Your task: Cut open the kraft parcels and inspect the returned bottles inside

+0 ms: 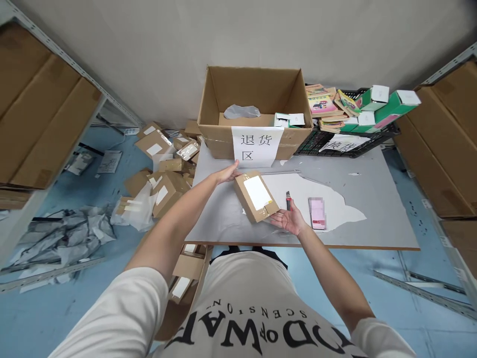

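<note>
Lying flat on the grey worktop (365, 199), a small cardboard parcel (256, 196) with a white label on its upper face sat between the person's two hands. Its long axis ran on a diagonal, from the far-left corner near the left hand (228, 174) down to the near-right corner by the right hand (287, 219). The left hand rested against the parcel's far-left end, its fingers stretched out and close together, touching the edge rather than gripping it. The right hand lay palm up at the near-right end, fingers spread apart and loosely curved, their tips at or just under the parcel's corner; whether they bore any weight could not be told. A small cutter (288, 200) stood just beside the right hand, and a pink card (317, 213) lay near it on the right. Behind the parcel stood an open cardboard box (255, 107) bearing a paper sign (256, 145).
</note>
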Motion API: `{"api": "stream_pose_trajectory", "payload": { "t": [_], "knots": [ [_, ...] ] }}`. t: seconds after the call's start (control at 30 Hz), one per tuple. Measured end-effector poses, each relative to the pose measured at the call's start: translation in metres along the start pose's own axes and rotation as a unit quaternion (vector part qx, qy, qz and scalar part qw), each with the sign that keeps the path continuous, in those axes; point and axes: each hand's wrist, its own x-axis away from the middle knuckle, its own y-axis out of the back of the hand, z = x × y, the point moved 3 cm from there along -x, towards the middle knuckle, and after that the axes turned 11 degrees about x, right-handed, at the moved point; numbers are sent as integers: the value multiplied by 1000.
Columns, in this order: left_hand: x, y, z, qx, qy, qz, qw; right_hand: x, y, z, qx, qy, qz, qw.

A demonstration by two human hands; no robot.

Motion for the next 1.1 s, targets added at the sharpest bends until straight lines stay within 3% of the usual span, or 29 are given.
{"api": "stream_pose_trajectory", "payload": {
  "t": [0.13, 0.27, 0.43, 0.6, 0.73, 0.9, 1.1],
  "knots": [
    [33, -4, 23, 81, -38, -7, 996, -5, 6, 42, 100, 17, -17, 995],
    [61, -15, 62, 170, -45, -57, 983, -17, 4, 77, 183, 37, -63, 980],
    [75, -34, 112, 239, -54, -74, 967, -32, -2, 88, 248, 47, -106, 962],
    [79, -43, 138, 257, -89, -102, 957, -36, 9, 70, 242, 93, -93, 961],
    [77, -45, 153, 262, -134, -115, 949, -36, 30, 41, 208, 180, -87, 957],
    [68, -43, 174, 192, -168, -178, 950, -36, 49, -8, 293, 318, -130, 892],
    [60, -52, 176, 62, -220, -174, 958, -33, 37, -39, 452, 308, -172, 819]
  ]
}}
